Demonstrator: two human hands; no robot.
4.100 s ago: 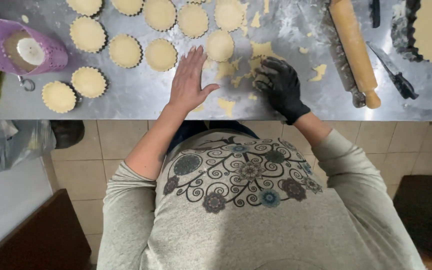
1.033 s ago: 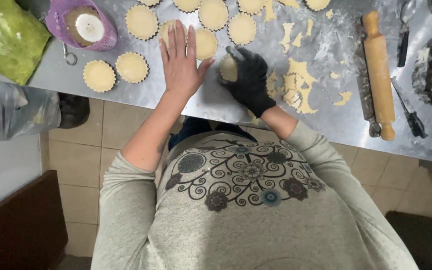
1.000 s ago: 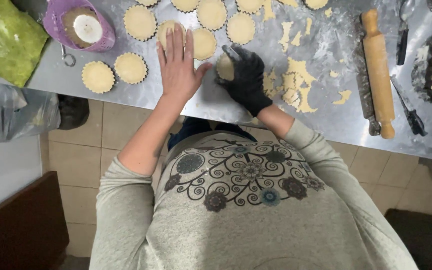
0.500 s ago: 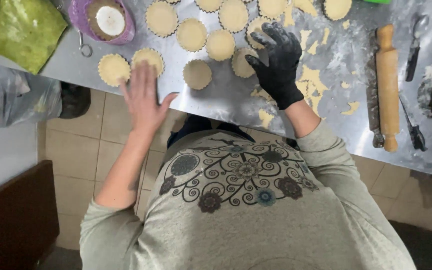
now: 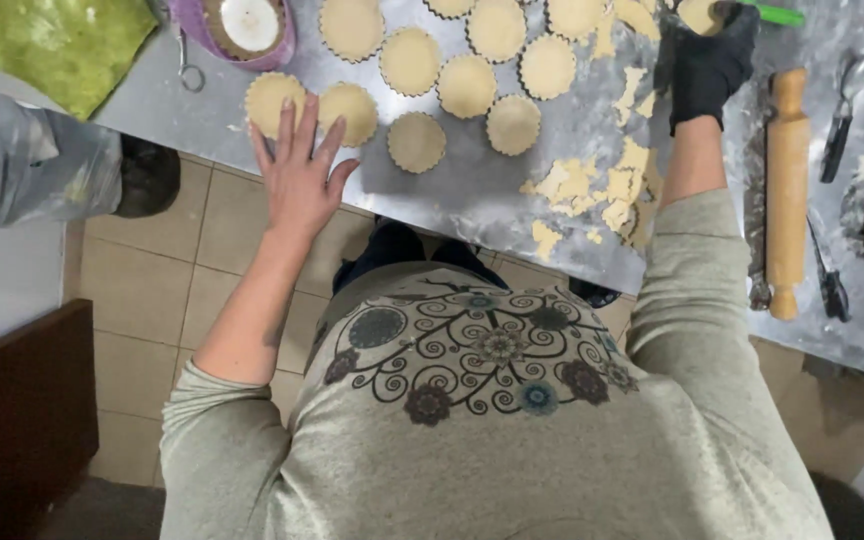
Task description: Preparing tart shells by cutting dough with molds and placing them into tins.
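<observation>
On the steel table (image 5: 472,195), left hand (image 5: 297,175) lies flat by dough rounds (image 5: 350,110); gloved right hand (image 5: 710,60) pinches dough piece (image 5: 697,14).

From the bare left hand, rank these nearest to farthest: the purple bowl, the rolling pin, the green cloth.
From the left hand:
1. Purple bowl, just above it at the table's far edge.
2. Green cloth, up toward the left corner.
3. Rolling pin, far across on the right.

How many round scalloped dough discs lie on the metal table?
10, though the top edge may cut off more. Top row. Middle row. Near edge... Counting those points again gives 11, not 10: four in the top row, three in the middle, four near the edge.
</observation>
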